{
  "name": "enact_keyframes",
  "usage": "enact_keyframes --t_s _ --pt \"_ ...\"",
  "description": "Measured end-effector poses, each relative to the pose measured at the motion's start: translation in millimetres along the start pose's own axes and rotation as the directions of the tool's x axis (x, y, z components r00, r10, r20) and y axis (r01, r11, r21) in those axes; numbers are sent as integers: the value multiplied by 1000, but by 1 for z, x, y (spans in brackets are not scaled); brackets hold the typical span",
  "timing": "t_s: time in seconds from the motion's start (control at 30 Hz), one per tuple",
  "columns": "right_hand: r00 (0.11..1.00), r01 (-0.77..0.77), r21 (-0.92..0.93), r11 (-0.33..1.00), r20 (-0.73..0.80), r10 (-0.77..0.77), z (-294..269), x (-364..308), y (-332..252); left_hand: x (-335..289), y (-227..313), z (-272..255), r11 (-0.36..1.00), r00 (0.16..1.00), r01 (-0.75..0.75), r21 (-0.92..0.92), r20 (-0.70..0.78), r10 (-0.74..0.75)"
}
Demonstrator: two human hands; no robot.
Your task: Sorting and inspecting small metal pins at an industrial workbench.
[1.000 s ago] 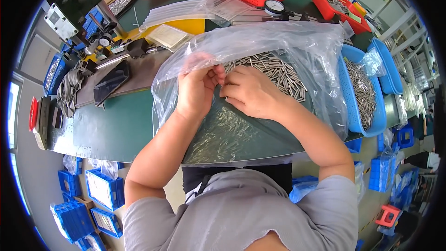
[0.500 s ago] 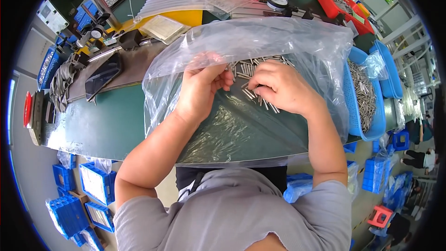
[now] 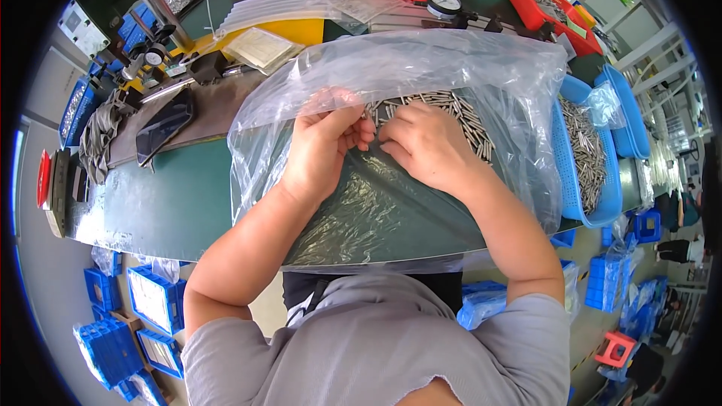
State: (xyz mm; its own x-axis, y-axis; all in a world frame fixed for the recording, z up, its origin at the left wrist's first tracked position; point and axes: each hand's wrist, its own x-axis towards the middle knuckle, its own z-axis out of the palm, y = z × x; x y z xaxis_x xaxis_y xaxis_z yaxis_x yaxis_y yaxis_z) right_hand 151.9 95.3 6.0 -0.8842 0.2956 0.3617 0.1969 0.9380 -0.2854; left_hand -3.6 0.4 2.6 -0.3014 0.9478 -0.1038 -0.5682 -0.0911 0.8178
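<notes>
Your left hand (image 3: 325,144) curls loosely, contents unclear. Beside it, your right hand (image 3: 430,144) arches, fingers bent, grip hidden; metal pins (image 3: 471,123) lie just beyond.

Slim silvery metal pins (image 3: 471,125), loosely heaped, lying amid crumpled clear plastic (image 3: 421,53)

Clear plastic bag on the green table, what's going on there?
A person in a grey short-sleeved top has both bare hands at the large clear plastic bag. The right hand is over the pile of small silver metal pins; the left hand, fingers curled, is beside it, partly under the film. Whether either grips a pin is hidden. More metal pieces fill the light-blue plastic basket to the right.
</notes>
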Motion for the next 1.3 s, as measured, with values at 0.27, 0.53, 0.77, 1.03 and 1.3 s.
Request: enact_keyframes --t_s 0.27,0.53,0.77,1.03,1.3 --pt "997 -79 12 997 7 79 -6 1 1 1 -3 -1 995 991 98 6 85 -99" --pt "886 -229 879 419 11 463 -20 0 0 2 -7 -3 973 962 205 -106 205 -181" --pt "926 -215 836 505 11 377 -21 -2 1 1 -7 -3 974 955 199 -111 246 -168" --pt "922 -251 955 158 186 339 -16 1 -4 -1 -7 -2 968 941 213 -133 295 -167" --pt "873 -408 911 -59 409 264 -17 -2 5 -2 -10 -1 971 934 208 -115 317 -163"
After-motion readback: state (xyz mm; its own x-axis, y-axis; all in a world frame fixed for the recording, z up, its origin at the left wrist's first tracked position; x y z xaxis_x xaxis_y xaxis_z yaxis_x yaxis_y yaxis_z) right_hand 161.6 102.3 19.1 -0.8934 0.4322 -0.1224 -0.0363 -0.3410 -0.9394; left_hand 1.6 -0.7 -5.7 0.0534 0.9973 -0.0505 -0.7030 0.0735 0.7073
